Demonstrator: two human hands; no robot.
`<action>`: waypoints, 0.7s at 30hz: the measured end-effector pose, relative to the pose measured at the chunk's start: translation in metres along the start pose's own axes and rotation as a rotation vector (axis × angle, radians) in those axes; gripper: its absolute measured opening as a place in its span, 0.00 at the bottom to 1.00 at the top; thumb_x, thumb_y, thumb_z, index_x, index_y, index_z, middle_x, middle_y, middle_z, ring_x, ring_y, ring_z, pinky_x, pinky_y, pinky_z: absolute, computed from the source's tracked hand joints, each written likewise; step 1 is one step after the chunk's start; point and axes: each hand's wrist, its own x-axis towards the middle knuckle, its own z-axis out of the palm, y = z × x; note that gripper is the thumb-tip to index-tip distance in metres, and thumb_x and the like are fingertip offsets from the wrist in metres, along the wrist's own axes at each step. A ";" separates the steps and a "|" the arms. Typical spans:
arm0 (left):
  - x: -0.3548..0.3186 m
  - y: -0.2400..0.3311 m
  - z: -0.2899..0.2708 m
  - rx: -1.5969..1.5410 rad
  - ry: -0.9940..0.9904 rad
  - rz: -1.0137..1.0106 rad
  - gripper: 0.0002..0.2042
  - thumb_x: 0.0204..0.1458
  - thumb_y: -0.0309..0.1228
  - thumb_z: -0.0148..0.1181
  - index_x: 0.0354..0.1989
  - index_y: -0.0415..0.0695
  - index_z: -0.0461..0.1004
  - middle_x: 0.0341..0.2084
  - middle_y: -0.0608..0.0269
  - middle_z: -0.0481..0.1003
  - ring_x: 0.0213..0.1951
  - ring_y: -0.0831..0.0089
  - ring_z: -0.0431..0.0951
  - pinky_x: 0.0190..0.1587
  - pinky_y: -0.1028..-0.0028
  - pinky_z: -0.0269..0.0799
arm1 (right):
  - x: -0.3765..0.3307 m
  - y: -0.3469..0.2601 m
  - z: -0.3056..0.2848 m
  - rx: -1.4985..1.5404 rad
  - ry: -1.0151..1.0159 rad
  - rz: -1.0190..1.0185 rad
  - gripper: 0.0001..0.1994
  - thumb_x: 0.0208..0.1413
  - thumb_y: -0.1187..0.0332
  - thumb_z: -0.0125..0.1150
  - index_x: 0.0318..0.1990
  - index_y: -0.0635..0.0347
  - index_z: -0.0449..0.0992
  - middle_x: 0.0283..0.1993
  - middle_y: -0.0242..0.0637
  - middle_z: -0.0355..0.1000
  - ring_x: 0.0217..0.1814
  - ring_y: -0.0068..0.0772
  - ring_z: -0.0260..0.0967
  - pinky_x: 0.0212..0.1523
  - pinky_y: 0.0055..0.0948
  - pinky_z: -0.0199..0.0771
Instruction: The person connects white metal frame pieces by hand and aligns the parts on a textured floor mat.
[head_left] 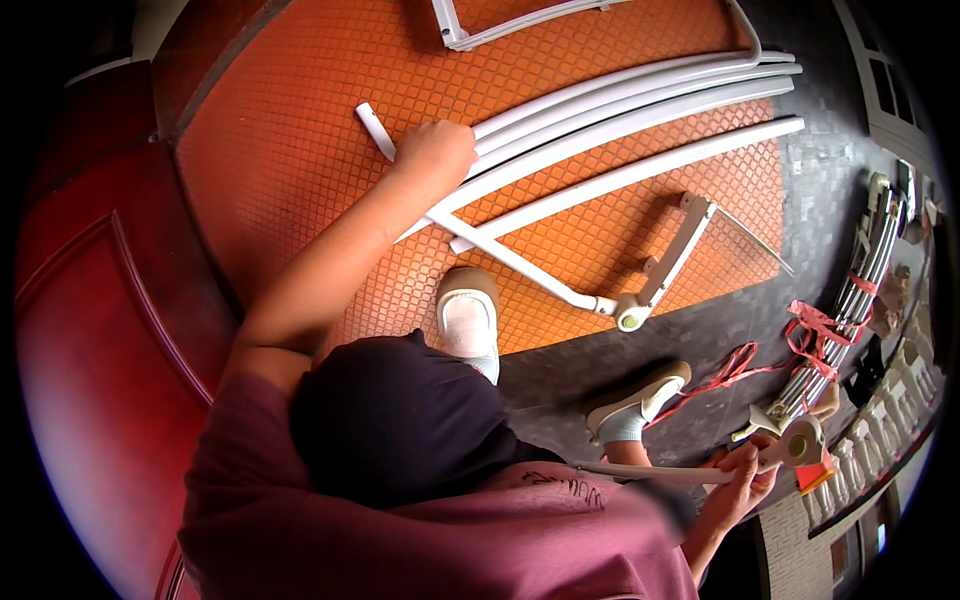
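Head view showed a slender white tube with a round end joint [700, 475] reaching leftward from the right hand [742, 480], probably light, stiff and slick, best held beside that joint, where the fingers pinched it. The left hand [436, 155], forearm outstretched, curled near long white tubes [700, 100]; its hold couldn't be told.

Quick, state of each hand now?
Left hand: curled down at the white tubes; whether it grips one can't be told.
Right hand: closed, holding a white bar near its round joint.
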 end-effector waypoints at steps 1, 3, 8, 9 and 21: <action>-0.005 0.001 0.005 -0.002 0.002 0.004 0.10 0.49 0.33 0.58 0.29 0.38 0.78 0.30 0.47 0.77 0.35 0.54 0.79 0.37 0.60 0.74 | -0.001 0.000 -0.001 -0.002 0.004 -0.002 0.13 0.56 0.63 0.58 0.40 0.64 0.67 0.16 0.28 0.63 0.19 0.15 0.56 0.26 0.15 0.53; -0.013 0.003 0.017 -0.056 0.118 0.017 0.10 0.48 0.33 0.59 0.27 0.38 0.77 0.29 0.48 0.77 0.34 0.54 0.79 0.36 0.61 0.74 | -0.001 0.001 -0.003 -0.022 -0.017 -0.005 0.14 0.56 0.62 0.58 0.40 0.64 0.67 0.16 0.28 0.63 0.19 0.15 0.57 0.26 0.15 0.53; -0.020 -0.003 0.051 -0.072 0.472 0.119 0.14 0.45 0.35 0.63 0.28 0.35 0.72 0.30 0.48 0.71 0.36 0.54 0.73 0.39 0.62 0.71 | -0.002 -0.005 0.000 -0.027 -0.020 -0.013 0.14 0.55 0.62 0.60 0.39 0.64 0.68 0.17 0.28 0.64 0.19 0.16 0.59 0.26 0.15 0.56; -0.019 0.000 0.049 -0.069 0.476 0.098 0.13 0.45 0.35 0.63 0.29 0.36 0.72 0.31 0.49 0.71 0.37 0.54 0.72 0.40 0.62 0.70 | -0.002 -0.006 -0.002 -0.037 -0.013 -0.012 0.14 0.54 0.62 0.60 0.39 0.65 0.68 0.17 0.28 0.64 0.19 0.16 0.60 0.25 0.15 0.56; -0.026 -0.006 0.031 -0.353 0.387 -0.020 0.13 0.53 0.33 0.55 0.41 0.37 0.63 0.36 0.41 0.72 0.39 0.46 0.73 0.41 0.57 0.68 | -0.001 -0.016 -0.005 -0.056 -0.017 -0.004 0.16 0.52 0.59 0.63 0.38 0.64 0.70 0.18 0.27 0.64 0.18 0.16 0.62 0.21 0.16 0.60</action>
